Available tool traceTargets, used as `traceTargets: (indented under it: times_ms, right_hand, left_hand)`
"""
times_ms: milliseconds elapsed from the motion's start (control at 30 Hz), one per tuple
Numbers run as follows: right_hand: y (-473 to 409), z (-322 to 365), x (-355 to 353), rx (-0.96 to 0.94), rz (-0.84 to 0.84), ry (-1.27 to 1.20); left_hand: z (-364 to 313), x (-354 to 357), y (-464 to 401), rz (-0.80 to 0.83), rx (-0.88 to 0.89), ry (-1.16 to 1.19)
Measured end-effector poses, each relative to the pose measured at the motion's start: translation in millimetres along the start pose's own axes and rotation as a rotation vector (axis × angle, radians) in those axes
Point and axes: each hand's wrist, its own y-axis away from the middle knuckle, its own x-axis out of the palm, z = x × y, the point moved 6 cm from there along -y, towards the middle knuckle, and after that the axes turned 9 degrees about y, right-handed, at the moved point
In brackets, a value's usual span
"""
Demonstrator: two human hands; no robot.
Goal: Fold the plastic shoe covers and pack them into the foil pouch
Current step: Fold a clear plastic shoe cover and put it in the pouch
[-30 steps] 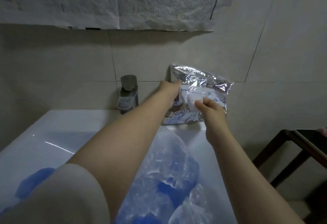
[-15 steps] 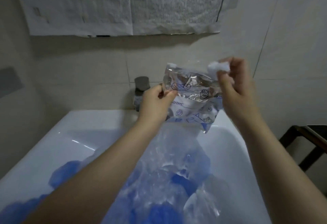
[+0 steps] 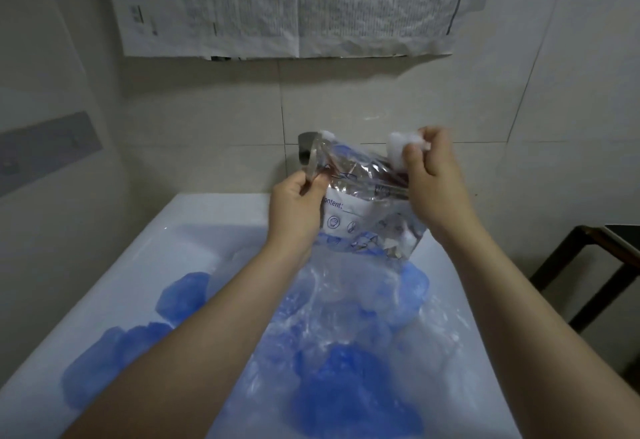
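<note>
I hold the silver foil pouch [image 3: 367,210] in the air over the white sink [image 3: 187,227]. My left hand [image 3: 298,206] pinches the pouch's left top edge. My right hand [image 3: 433,175] grips the right top edge together with a small white wad [image 3: 398,147], which sticks up at the pouch's mouth. The mouth is pulled open between the hands. Blue plastic shoe covers [image 3: 353,393] lie in the sink below, some under a sheet of clear plastic [image 3: 346,296]. More blue covers [image 3: 183,296] lie at the left of the basin.
A grey tap [image 3: 306,147] stands behind the pouch against the tiled wall. Newspaper sheets [image 3: 287,5] hang on the wall above. A dark wooden stool [image 3: 595,258] stands to the right of the sink.
The pouch was lifted off the wall ledge toward me. My right hand rose to the top edge with the white wad, and the mouth has been pulled wider.
</note>
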Motion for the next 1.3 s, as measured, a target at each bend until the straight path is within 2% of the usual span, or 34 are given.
traceTargets:
  times_ms: [67, 133, 200, 300, 367, 433, 533, 567, 667, 733, 800, 867, 933, 967, 1100, 1200, 1300]
  right_hand:
    - [-0.2, -12.9, 8.9, 0.079, 0.169, -0.028]
    - [3.3, -14.9, 15.8, 0.018, 0.347, -0.014]
    - [8.3, -9.7, 19.5, -0.133, 0.504, 0.187]
    - [8.1, -10.0, 30.4, -0.295, 0.631, 0.595]
    - [6.5, -14.8, 40.1, -0.310, 0.704, 0.754]
    - [1.6, -10.8, 35.3, -0.245, 0.695, 0.751]
    - [-2.8, 18.0, 4.5, -0.178, 0.592, 0.449]
    - [-2.7, 32.1, -6.4, -0.225, 0.550, 0.384]
    - [-7.2, 55.2, -12.9, -0.438, 0.362, 0.554]
    - [-14.5, 62.4, 1.1, -0.450, 0.289, 0.502]
    - [-25.0, 70.2, 26.7, -0.376, 0.256, 0.330]
    - [-39.8, 74.0, 55.8, -0.298, 0.181, 0.204]
    - [-56.7, 79.9, 86.1, -0.261, 0.089, 0.153]
    - [-63.5, 84.0, 101.1, -0.258, 0.068, 0.138]
    - [-88.6, 102.6, 163.6, -0.315, 0.134, 0.195]
    - [-95.0, 105.8, 196.6, -0.374, 0.240, 0.288]
    - [-82.4, 105.2, 194.9, -0.504, 0.207, 0.385]
  left_hand:
    - [1.0, 1.0, 2.6, 0.030, -0.010, 0.032]
    - [1.7, 2.9, 5.0, 0.056, -0.024, 0.047]
    - [3.9, 8.4, 6.9, 0.099, -0.040, 0.054]
    - [6.4, 17.4, 8.1, 0.149, -0.055, 0.041]
    - [6.3, 22.4, 7.8, 0.176, -0.048, 0.017]
    - [5.6, 22.7, 8.1, 0.158, -0.060, 0.059]
    - [0.5, 8.9, 1.7, 0.058, -0.068, 0.109]
    - [-3.9, 0.7, -3.4, 0.018, -0.055, 0.106]
    - [-25.8, -29.4, -22.5, -0.076, 0.018, 0.153]
    - [-41.4, -55.8, -36.1, -0.140, 0.085, 0.145]
    - [-54.5, -86.2, -51.1, -0.196, 0.181, 0.108]
    - [-54.3, -114.2, -65.7, -0.256, 0.227, -0.015]
    - [-43.4, -142.7, -78.6, -0.333, 0.194, -0.299]
    - [-35.0, -153.0, -81.9, -0.343, 0.147, -0.361]
    - [16.4, -185.3, -109.2, -0.219, -0.117, -0.202]
    - [37.7, -202.5, -135.2, -0.220, -0.123, -0.227]
    - [51.0, -209.3, -156.0, -0.288, -0.114, -0.304]
